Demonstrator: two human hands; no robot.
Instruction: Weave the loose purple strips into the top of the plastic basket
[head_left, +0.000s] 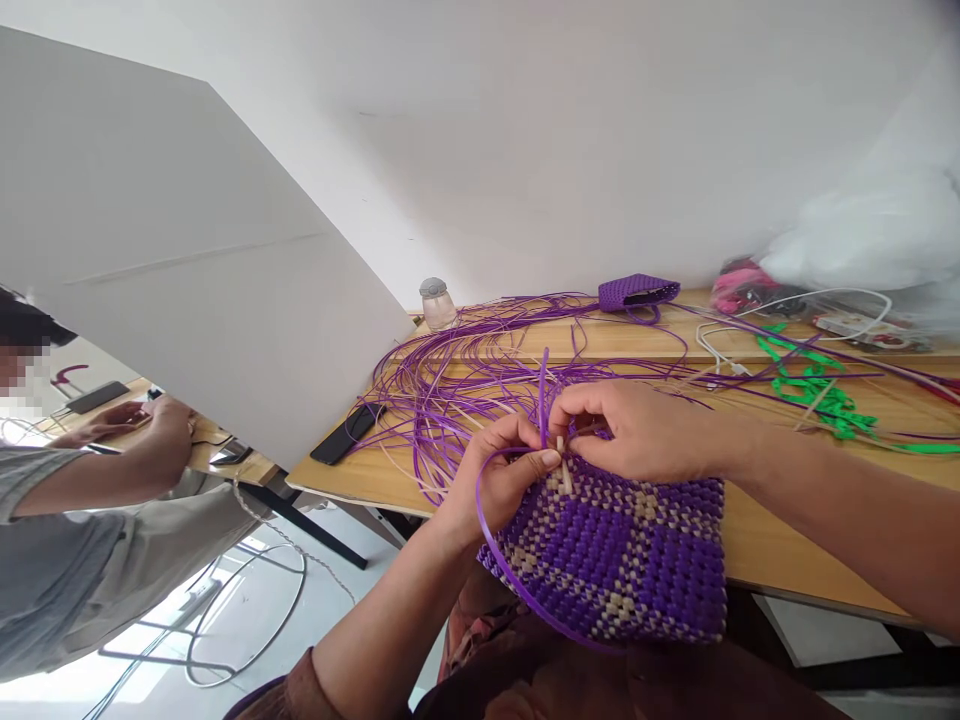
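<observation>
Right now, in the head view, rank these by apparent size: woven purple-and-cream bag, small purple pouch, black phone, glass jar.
1. the woven purple-and-cream bag, though nearest the camera
2. the small purple pouch and black phone: alike, unranked
3. the glass jar

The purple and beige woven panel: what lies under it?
The upper part of the panel lies over the wooden table; the lower part hangs past its edge, over the person's lap. What is directly beneath is covered and cannot be seen.

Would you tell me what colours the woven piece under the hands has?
Woven piece: purple with beige checks, head view.
</observation>
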